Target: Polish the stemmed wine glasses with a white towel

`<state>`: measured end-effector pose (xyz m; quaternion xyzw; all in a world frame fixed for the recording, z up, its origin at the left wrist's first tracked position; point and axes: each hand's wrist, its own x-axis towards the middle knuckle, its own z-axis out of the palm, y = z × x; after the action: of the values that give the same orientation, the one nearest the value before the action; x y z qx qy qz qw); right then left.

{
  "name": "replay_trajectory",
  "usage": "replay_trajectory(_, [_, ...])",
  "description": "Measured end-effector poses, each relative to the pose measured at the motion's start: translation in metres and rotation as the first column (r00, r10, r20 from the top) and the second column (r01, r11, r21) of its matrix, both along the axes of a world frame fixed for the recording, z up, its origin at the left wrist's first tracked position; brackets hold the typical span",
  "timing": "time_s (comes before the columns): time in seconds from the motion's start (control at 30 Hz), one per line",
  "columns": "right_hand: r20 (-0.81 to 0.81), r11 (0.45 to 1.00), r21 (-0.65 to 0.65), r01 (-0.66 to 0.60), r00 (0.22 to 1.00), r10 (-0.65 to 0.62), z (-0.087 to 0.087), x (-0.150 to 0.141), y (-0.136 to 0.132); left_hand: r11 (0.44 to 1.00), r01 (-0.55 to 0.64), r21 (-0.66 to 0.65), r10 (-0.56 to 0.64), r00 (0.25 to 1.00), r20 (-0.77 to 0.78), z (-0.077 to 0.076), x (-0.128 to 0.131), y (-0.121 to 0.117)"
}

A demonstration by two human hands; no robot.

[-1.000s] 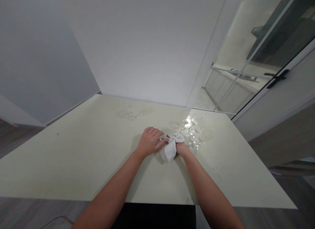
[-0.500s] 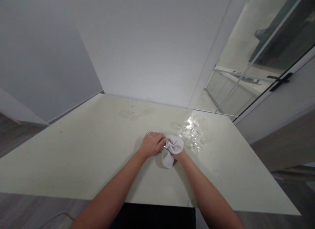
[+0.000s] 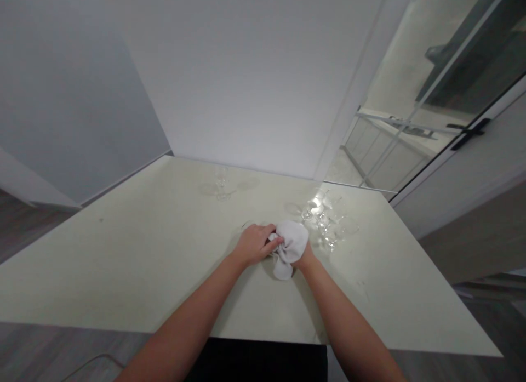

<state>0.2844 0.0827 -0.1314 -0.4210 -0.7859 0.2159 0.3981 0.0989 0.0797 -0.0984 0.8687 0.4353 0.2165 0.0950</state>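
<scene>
My left hand (image 3: 255, 243) is closed around a clear stemmed glass (image 3: 248, 226), of which only a faint rim shows past the knuckles. My right hand (image 3: 302, 251) is almost wholly wrapped in a white cloth (image 3: 290, 246) bunched against the glass; its fingers are hidden under the fabric. Both hands meet over the middle of the pale table (image 3: 143, 261).
A cluster of several clear stemmed glasses (image 3: 326, 220) stands just right of the hands. One more glass (image 3: 222, 184) stands alone near the table's far edge by the white wall. A glass door with a black handle (image 3: 468, 131) lies to the right.
The cloth has gone from hanging loose to bunched up over my right hand, and my left hand has curled tighter on the glass. The view shifted slightly.
</scene>
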Motion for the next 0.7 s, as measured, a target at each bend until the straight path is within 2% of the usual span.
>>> replay_trajectory(0.1, [-0.145, 0.995, -0.098, 0.029, 0.989, -0.043, 0.0007, -0.0047, 0.0008, 0.99, 0.028, 0.141, -0.049, 0.988, 0.148, 0.0025, 0.0006, -0.0001])
replay_trajectory(0.23, [-0.382, 0.962, -0.262, -0.076, 0.924, -0.031, 0.0006, -0.0089, 0.0022, 0.964, 0.029, 0.264, -0.075, 0.983, 0.167, 0.0023, 0.0018, -0.0005])
replay_trajectory(0.3, [-0.392, 0.963, -0.256, -0.083, 0.92, -0.025, 0.0013, -0.0082, 0.0019, 0.968, 0.02, 0.252, -0.058, 0.988, 0.142, 0.0001, 0.0023, -0.0002])
replay_trajectory(0.5, [-0.158, 0.995, -0.103, 0.008, 0.987, -0.025, 0.0058, -0.0027, -0.0027, 0.999, 0.0, 0.037, 0.001, 0.999, -0.036, -0.0038, 0.0015, -0.0014])
replay_trajectory(0.57, [-0.166, 0.993, -0.119, -0.003, 0.986, -0.017, 0.0053, -0.004, -0.0021, 0.997, -0.025, 0.067, 0.026, 1.0, -0.009, -0.0015, 0.0016, -0.0023])
replay_trajectory(0.7, [-0.361, 0.968, -0.241, -0.069, 0.932, -0.023, 0.0018, -0.0082, 0.0028, 0.976, -0.006, 0.216, -0.014, 0.996, 0.089, 0.005, 0.0051, -0.0027])
